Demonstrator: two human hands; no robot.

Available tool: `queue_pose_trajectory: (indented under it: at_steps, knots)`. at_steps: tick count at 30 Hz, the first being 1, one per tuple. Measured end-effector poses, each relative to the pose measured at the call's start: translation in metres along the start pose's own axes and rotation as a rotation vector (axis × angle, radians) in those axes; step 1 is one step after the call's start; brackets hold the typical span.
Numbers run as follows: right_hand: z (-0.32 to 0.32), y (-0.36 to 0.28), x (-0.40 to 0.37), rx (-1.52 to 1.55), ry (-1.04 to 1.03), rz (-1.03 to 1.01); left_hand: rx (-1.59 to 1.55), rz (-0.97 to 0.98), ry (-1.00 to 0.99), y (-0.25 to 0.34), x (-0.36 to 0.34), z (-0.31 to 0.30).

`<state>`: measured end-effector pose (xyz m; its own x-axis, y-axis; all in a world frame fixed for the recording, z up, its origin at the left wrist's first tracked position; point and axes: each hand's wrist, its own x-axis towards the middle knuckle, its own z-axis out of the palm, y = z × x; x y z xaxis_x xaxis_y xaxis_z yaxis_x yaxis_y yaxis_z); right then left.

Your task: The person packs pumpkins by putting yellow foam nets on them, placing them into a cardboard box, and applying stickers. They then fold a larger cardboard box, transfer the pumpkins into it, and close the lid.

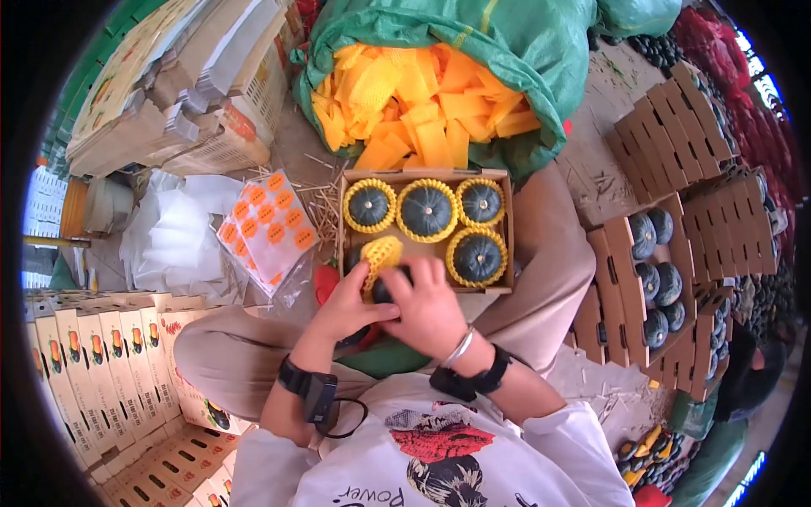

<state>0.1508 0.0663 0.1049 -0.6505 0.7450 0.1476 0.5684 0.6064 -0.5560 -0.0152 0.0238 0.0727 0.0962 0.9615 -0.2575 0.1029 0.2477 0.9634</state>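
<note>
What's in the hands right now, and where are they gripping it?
Both hold one dark squash, partly in a yellow foam net: left hand on its left side, right hand over its right side.

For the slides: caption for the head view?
Left hand and right hand work a foam net onto a squash at a box of four netted squashes.

The left grip (348, 308) and the right grip (429, 311) both hold a dark green squash (391, 292) at the near left corner of the box (427, 252). A yellow net (382, 253) sits partly over it. Four more netted squashes (427, 210) sit inside the box. A green bag (507, 51) full of yellow nets lies behind the box. Orange stickers (266, 224) lie to the left of the box.
</note>
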Motion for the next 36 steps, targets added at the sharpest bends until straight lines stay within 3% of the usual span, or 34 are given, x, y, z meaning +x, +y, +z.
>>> queue_pose_trajectory:
  at_steps: [1,4,5,8,9,10,12,13,14,16,17,22,24,26,27,28,30,32,33,34,36]
  knots:
    - [-0.016,-0.012,-0.005,-0.036,0.047,-0.056,-0.161,-0.030,-0.028,0.004,-0.002,0.005]
    - [-0.027,0.022,-0.019,1.266,-0.155,0.565,-0.651,-0.048,-0.196,0.021,-0.016,0.011]
    - [-0.010,0.050,-0.024,1.578,-0.099,0.703,-0.823,-0.042,-0.254,0.022,-0.025,0.014]
    - [0.027,0.042,-0.042,1.933,-0.350,0.547,-1.186,-0.072,-0.322,0.015,-0.041,0.038]
    - [0.028,0.040,-0.042,2.092,-0.328,0.480,-1.262,-0.085,-0.312,0.019,-0.040,0.044]
    - [0.010,0.024,-0.031,1.825,-0.102,0.485,-1.198,-0.109,-0.257,0.020,-0.040,0.043]
    - [0.027,0.054,-0.034,1.347,0.102,0.570,-1.066,-0.156,-0.158,0.022,-0.038,0.037]
    - [0.007,0.044,-0.031,0.815,0.117,0.535,-0.891,-0.115,-0.024,0.029,-0.038,0.036]
    - [-0.008,0.028,-0.030,0.552,0.219,0.394,-0.631,-0.036,0.101,0.027,-0.038,0.036]
    - [-0.005,0.022,-0.036,0.464,0.317,0.112,-0.113,0.112,0.335,0.020,-0.034,0.037]
    - [-0.011,0.017,-0.041,0.593,0.163,0.295,-0.169,0.107,0.318,0.024,-0.035,0.035]
    - [0.002,0.037,-0.047,1.706,-0.016,0.520,-0.281,0.041,0.151,0.018,-0.033,0.047]
    - [0.030,0.041,-0.047,2.039,-0.102,0.707,0.202,-0.040,0.140,0.016,-0.030,0.054]
    - [0.039,0.041,-0.049,2.171,-0.169,0.798,0.842,0.135,0.188,0.029,-0.033,0.053]
    - [0.040,0.042,-0.050,2.122,-0.144,0.837,0.898,0.328,0.123,0.030,-0.030,0.050]
    - [0.037,0.039,-0.049,2.076,-0.118,0.880,0.886,0.315,0.058,0.033,-0.025,0.050]
    - [0.044,0.056,-0.054,1.771,-0.106,0.675,0.863,0.286,-0.068,0.040,-0.010,0.050]
    - [-0.001,0.069,-0.033,1.162,-0.300,0.726,0.791,0.226,-0.108,0.039,0.014,0.044]
    - [0.007,0.089,-0.030,0.612,-0.040,0.526,0.676,0.216,-0.127,0.032,0.028,0.039]
    - [-0.004,0.100,-0.020,0.160,0.254,0.200,0.564,0.207,-0.144,0.020,0.044,0.033]
    - [-0.009,0.103,-0.010,-0.227,0.134,0.111,0.559,0.142,-0.202,0.015,0.074,0.036]
